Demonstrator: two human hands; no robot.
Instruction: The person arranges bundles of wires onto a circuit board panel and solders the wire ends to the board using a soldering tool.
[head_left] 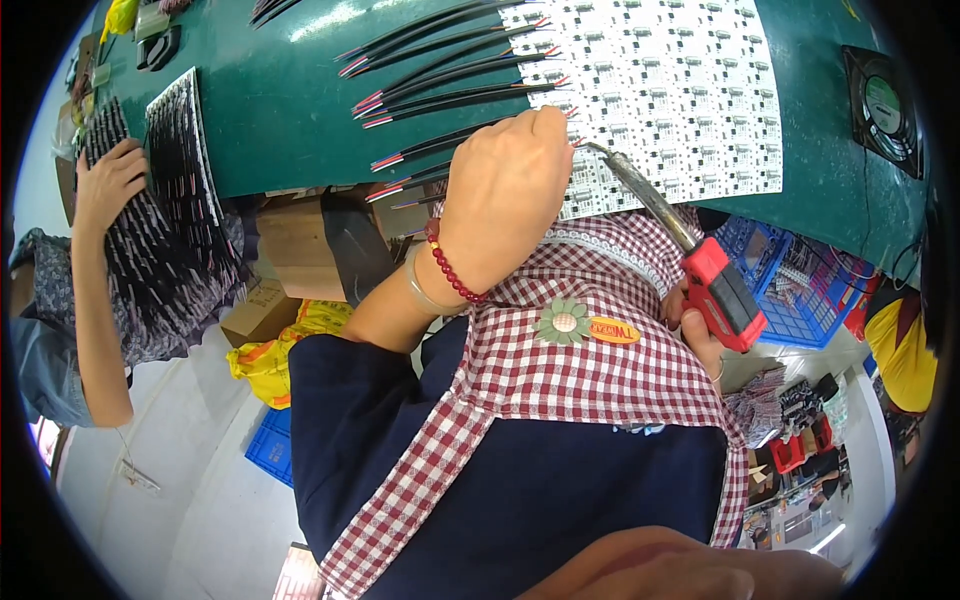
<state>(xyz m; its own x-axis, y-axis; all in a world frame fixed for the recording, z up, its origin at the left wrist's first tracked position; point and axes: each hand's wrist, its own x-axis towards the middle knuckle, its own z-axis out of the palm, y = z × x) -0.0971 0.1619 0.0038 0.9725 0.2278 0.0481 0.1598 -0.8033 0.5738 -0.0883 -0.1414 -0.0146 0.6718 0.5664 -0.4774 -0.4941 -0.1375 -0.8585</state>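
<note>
Head view: a white panel of printed circuit boards (pixel 690 120) lies flat on a green counter (pixel 270 130). Black multi-core cables (pixel 450 104), with red, white and blue wires showing at their ends, lie in a row along the panel's left side, their right-hand ends overlapping it. The left hand (pixel 510 195), back uppermost, bends over the panel's lower left edge; its fingers are drawn together, but the fingertips are hidden, so what that grip encloses cannot be told. Just beside the fingers, over the panel, is the slim tip of a red-and-black soldering gun (pixel 722 290). Below the panel, toward its right, the right hand (pixel 703 335) has its grip closed around the gun's handle. A square black cooling fan (pixel 885 108) lies right of the panel. Below the panel are a checked apron (pixel 600 385) and, farther right, a blue plastic crate (pixel 795 318). Well left of the panel, a co-worker's forearm (pixel 97 330) extends toward a bundle of dark cables (pixel 150 240).
</note>
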